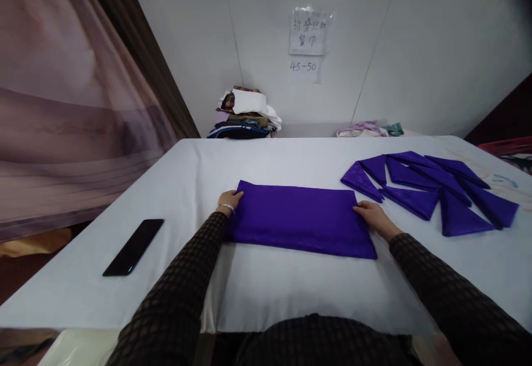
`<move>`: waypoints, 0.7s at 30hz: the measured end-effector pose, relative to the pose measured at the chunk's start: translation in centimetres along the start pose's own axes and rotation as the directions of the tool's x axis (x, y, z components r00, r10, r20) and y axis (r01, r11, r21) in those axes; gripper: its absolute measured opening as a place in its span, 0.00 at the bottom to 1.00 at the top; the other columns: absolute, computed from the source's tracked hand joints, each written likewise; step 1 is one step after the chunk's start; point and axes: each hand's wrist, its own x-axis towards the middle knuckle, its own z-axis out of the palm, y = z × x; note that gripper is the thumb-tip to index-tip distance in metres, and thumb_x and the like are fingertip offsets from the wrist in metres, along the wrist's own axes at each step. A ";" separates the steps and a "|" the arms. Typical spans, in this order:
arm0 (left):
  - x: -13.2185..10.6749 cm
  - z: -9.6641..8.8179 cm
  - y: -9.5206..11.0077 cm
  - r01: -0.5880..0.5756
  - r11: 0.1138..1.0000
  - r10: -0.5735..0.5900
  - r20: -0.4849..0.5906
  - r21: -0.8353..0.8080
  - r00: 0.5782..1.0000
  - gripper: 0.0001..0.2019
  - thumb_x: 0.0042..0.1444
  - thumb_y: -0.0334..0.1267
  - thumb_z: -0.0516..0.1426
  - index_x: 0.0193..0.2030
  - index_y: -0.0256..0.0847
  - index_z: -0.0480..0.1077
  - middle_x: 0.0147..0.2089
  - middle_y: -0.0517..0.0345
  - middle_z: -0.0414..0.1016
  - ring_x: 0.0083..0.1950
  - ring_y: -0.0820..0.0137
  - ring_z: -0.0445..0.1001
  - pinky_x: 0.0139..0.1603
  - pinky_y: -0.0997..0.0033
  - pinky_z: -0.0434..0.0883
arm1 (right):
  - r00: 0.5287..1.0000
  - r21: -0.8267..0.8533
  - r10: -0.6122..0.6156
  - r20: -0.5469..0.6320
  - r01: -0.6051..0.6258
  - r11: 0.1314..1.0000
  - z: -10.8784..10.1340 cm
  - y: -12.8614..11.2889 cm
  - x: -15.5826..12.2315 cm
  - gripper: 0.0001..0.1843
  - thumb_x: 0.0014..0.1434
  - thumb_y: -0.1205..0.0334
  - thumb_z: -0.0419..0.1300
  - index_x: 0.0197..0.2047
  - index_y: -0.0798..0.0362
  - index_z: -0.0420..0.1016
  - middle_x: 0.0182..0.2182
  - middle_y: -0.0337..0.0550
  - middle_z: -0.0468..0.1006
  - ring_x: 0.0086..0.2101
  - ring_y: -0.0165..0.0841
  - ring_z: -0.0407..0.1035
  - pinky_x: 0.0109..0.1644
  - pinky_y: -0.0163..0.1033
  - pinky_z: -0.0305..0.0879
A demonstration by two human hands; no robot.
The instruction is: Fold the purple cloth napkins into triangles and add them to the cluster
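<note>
A white-covered bench (pixel 291 294) is filling most of the view, running from your lap at the near edge to a pale wall at the far side, with a mauve curtain (pixel 62 106) hanging along the left.

At the middle of the bench, a purple cloth (pixel 301 219) is lying flat, folded into a long rectangle, and you are steadying it at both short ends.

Well to the right and a little farther off, a cluster of purple folded triangles (pixel 432 189) is lying fanned out, the pieces overlapping one another and sitting just clear of the rectangle's far right corner.

Against the far wall, a stack of mixed folded fabrics (pixel 245 114) is sitting left of centre, and a smaller heap of pale cloths (pixel 368 129) is lying to its right.

A paper sign (pixel 308 34) with handwriting is hanging on the wall above them.

Near the left edge of the bench, a black phone (pixel 133 246) is lying face up, well apart from the cloth.

Your left hand (pixel 230 199), a bracelet at the wrist, is curling its fingers over the cloth's far left corner, lightly pinching the edge.

Your right hand (pixel 372 215) is resting on the cloth's right edge, fingers loosely bent; whether it is gripping the fabric or only pressing it is hard to tell.
</note>
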 end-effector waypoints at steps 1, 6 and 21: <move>0.0 0.1 -0.1 0.005 1.000 -0.005 -0.006 0.016 1.000 0.14 0.51 0.46 0.54 0.25 0.39 0.74 0.26 0.53 0.76 0.35 0.63 0.73 0.34 0.70 0.64 | 1.000 0.010 -0.012 0.001 0.012 1.000 0.0 0.0 0.0 0.10 0.42 0.54 0.60 0.22 0.53 0.71 0.18 0.38 0.70 0.21 0.30 0.61 0.25 0.36 0.55; -0.1 0.1 -0.6 0.023 0.997 -0.022 -0.025 0.077 0.999 0.16 0.54 0.47 0.51 0.28 0.39 0.74 0.30 0.50 0.77 0.36 0.63 0.73 0.33 0.70 0.63 | 0.993 0.151 -0.111 -0.050 0.117 0.982 -0.1 -0.4 -0.2 0.14 0.45 0.49 0.60 0.27 0.52 0.71 0.21 0.38 0.72 0.23 0.31 0.62 0.26 0.36 0.57; -0.2 0.1 -0.5 0.019 0.993 -0.015 -0.030 0.113 0.999 0.18 0.54 0.50 0.50 0.32 0.39 0.75 0.34 0.49 0.78 0.37 0.62 0.73 0.35 0.70 0.63 | 0.983 -0.140 -0.132 -0.129 0.113 0.984 0.2 -0.1 0.7 0.10 0.50 0.56 0.55 0.24 0.53 0.69 0.19 0.36 0.69 0.23 0.30 0.61 0.27 0.34 0.53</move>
